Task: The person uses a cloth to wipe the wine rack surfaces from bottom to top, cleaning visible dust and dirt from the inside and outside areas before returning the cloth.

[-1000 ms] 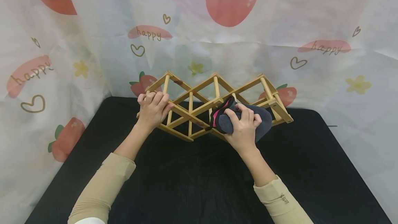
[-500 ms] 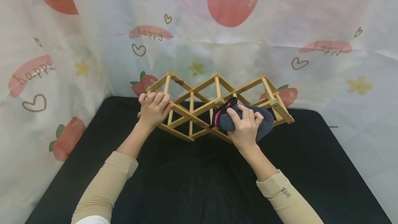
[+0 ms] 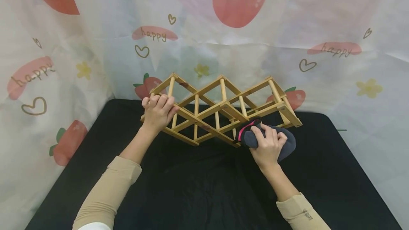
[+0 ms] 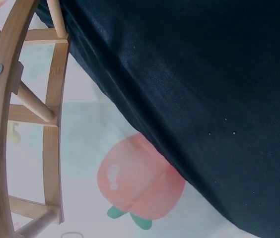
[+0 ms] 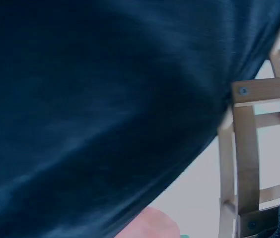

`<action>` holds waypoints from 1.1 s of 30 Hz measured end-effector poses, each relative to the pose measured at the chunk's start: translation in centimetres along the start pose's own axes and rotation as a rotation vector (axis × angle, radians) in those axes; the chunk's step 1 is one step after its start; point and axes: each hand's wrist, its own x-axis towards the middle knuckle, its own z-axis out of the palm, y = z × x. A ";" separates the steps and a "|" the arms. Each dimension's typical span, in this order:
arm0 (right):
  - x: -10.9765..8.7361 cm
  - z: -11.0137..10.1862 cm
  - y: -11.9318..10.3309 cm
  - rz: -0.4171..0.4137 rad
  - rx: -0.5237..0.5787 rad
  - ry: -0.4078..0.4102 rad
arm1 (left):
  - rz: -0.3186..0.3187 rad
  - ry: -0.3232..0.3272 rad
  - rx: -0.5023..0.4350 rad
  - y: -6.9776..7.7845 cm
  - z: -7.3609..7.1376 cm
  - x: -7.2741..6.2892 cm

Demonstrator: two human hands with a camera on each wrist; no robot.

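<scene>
A wooden lattice rack [image 3: 196, 117] of crossed slats and round dowels stands on the black-covered table. At its left end my left hand [image 3: 158, 114] grips the frame, fingers curled over the upper slat. My right hand [image 3: 267, 148] holds a soft navy cloth item [image 3: 289, 145] with black and pink edging; its exact kind is unclear. That item is in front of the rack's lower right part, its pink edge overlapping the slats. Whether it touches the wood cannot be told. In the left wrist view slats [image 4: 53, 153] run along the left side; neither wrist view shows a hand.
Black cloth [image 3: 204, 187] covers the table. Behind and to the left hangs a pale curtain [image 3: 105, 38] printed with fruit, hearts and lettering, close behind the rack. The right wrist view shows the rack's end slats [image 5: 246, 163] beside the cloth's edge.
My right hand has moved right and toward me with the navy item, from the rack's middle to its lower right, uncovering slats. The left hand and the rack stay in place.
</scene>
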 end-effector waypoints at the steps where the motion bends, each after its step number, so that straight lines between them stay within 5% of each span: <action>1: -0.1 0.0 0.0 -0.004 -0.001 0.003 | -0.001 0.002 -0.005 0.0 0.0 0.0; 16: 5.5 2.1 -5.6 -0.064 0.074 0.088 | 0.006 -0.001 -0.038 -0.1 -0.1 0.1; 33: -0.6 0.6 0.1 0.067 -0.023 0.005 | -0.002 0.000 -0.043 -0.1 -0.1 0.0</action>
